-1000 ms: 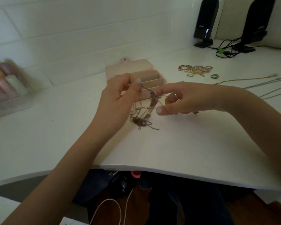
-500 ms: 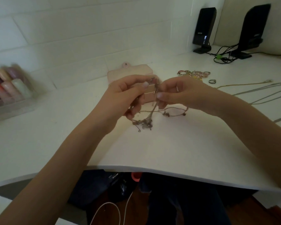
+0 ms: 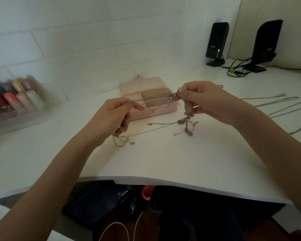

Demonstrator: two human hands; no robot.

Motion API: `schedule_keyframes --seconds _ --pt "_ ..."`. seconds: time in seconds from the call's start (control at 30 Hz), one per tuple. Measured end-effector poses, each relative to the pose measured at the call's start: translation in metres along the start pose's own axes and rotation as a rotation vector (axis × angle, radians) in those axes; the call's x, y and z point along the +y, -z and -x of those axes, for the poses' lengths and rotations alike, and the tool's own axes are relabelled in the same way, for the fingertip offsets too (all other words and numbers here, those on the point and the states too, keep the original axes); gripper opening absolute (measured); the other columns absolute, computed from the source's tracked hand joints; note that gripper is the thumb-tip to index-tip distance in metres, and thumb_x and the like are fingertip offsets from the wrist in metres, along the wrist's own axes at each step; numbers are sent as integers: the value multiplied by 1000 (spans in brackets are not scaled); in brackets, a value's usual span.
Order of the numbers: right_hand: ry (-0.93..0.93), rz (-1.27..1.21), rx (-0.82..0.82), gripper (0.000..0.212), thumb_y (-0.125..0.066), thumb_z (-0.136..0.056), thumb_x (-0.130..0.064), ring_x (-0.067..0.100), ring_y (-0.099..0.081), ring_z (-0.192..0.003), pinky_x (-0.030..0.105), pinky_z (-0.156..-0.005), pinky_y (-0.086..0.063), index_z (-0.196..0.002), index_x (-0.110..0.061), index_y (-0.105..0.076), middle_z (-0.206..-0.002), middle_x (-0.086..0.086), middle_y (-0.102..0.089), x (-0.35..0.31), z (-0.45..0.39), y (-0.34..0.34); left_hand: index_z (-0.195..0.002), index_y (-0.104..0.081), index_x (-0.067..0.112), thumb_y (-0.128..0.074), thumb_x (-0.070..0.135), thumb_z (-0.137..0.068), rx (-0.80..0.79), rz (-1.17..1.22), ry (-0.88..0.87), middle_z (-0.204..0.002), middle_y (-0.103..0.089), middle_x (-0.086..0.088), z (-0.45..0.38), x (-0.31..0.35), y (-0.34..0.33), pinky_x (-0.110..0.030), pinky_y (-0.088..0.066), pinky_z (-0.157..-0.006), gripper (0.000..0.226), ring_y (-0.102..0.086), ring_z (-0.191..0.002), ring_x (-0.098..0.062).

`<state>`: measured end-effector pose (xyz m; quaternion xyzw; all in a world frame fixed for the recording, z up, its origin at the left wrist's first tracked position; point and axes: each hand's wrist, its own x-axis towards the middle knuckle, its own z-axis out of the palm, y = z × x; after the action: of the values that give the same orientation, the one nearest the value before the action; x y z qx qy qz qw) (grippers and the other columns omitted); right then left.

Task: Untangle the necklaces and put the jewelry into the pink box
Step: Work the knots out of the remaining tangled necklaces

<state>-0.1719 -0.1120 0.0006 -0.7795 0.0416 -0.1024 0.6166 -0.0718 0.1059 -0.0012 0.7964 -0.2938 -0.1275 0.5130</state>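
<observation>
The pink box [image 3: 163, 109] lies open on the white table [image 3: 163, 159], lid back, with several compartments showing. My left hand [image 3: 115, 117] pinches one end of a thin silver chain [image 3: 155, 97] that runs taut in front of the box to my right hand [image 3: 203, 100], which pinches the other end. A knot of tangled necklaces [image 3: 186, 125] hangs from my right hand onto the table. More chain trails from the knot leftward to below my left hand.
Several untangled chains [image 3: 276, 103] lie stretched out at the right. A clear tray of coloured bottles [image 3: 16, 101] stands at the left. Two black speakers [image 3: 217, 42] with cables stand at the back right. The table's front edge curves just below my forearms.
My hands have moved apart, left hand to the left and right hand to the right, pulling a chain taut between them. The knot has shifted right under my right hand.
</observation>
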Motion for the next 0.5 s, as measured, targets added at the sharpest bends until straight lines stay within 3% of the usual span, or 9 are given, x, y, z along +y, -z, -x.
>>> schedule_keyframes --seconds 0.07,0.17,0.3,0.5 --pt "9 11 4 26 -58 -88 -33 9 -44 -46 20 -56 -48 -90 -9 -68 -48 -1 -48 -2 1 1 -94 -69 11 -39 26 -102 10 -11 46 -52 -45 -3 1 -2 6 -20 -27 -40 35 -39 -43 -17" --pt "16 103 0 26 -63 -76 -43 10 -38 -41 26 -55 -39 -79 -19 -72 -46 4 -44 -3 2 1 -91 -68 12 -37 31 -103 33 -26 113 -55 -50 -4 1 -7 13 -22 -34 -44 38 -48 -40 -14" --pt "10 117 -19 28 -64 -76 -43 11 -27 -38 23 -47 -35 -79 -15 -68 -50 7 -35 -4 3 4 -90 -67 13 -35 40 -102 103 -39 182 -55 -53 -5 -2 -16 21 -18 -38 -38 44 -58 -42 -14" --pt "-18 160 -16 41 -61 -78 -43 12 -24 -39 21 -43 -36 -89 -4 -65 -39 -2 -29 -2 2 9 -93 -67 6 -38 37 -102 128 -17 234 -43 -36 1 -5 -30 34 -16 -24 -35 43 -38 -32 -14"
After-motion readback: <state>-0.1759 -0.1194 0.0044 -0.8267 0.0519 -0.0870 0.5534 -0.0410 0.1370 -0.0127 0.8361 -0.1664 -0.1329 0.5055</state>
